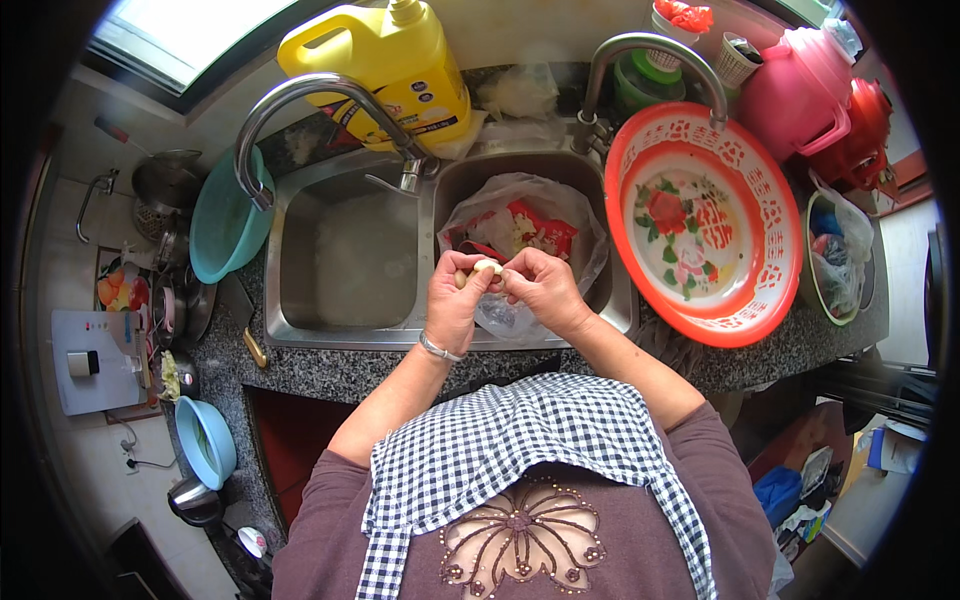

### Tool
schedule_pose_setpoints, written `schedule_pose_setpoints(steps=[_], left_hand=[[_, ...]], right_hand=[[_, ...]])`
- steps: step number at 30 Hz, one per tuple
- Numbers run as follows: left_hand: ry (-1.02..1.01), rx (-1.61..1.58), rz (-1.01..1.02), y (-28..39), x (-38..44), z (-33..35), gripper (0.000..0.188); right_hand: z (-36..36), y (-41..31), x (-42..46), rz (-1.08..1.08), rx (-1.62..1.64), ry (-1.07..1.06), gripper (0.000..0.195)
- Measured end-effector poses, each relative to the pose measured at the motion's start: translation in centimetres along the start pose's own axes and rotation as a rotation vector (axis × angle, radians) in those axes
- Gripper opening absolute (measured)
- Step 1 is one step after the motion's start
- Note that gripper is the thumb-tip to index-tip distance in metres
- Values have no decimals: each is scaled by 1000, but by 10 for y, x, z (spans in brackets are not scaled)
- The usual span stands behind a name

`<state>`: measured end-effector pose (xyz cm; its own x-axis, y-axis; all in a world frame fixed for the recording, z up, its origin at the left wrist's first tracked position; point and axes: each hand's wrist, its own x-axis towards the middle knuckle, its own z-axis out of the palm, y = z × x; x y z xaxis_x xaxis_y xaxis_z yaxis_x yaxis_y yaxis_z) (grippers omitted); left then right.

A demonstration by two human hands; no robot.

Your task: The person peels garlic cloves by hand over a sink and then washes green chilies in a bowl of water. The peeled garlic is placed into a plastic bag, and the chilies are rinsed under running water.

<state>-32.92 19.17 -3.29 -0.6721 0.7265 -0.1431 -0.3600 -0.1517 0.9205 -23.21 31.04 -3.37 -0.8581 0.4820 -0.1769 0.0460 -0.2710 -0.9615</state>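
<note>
My left hand holds small pale pieces that look like garlic cloves between its thumb and fingers. The fingertips of my right hand pinch at the same pale piece from the other side. Both hands are over the near part of the right sink basin. Beneath and beyond them, a clear plastic bag lies open in that basin, with red packaging and pale scraps inside. What exactly lies under my fingers is hidden.
The left basin lies beside the bag, below a curved faucet. A red-rimmed floral enamel basin leans on the right, under a second faucet. Behind stands a yellow jug. A cleaver lies left of the sink.
</note>
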Motion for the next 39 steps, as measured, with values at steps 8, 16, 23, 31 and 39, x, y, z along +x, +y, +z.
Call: schedule_pose_setpoints(steps=[8,16,23,31,39], left_hand=[[-13,-87,-31,-2,-1,4,14],[-18,-176,-71,3,4,4,13],[-61,-15,1,1,3,1,11],[10,-211,-69,2,-2,10,13],[34,-109,-16,5,-4,11,14]], right_hand=[[0,10,0,26,-13,66,10],[-13,-6,-2,22,247,-116,15],[-16,-2,-1,18,136,-124,13],[-4,7,-5,-22,114,-4,13],[-10,1,-4,-38,118,-76,12]])
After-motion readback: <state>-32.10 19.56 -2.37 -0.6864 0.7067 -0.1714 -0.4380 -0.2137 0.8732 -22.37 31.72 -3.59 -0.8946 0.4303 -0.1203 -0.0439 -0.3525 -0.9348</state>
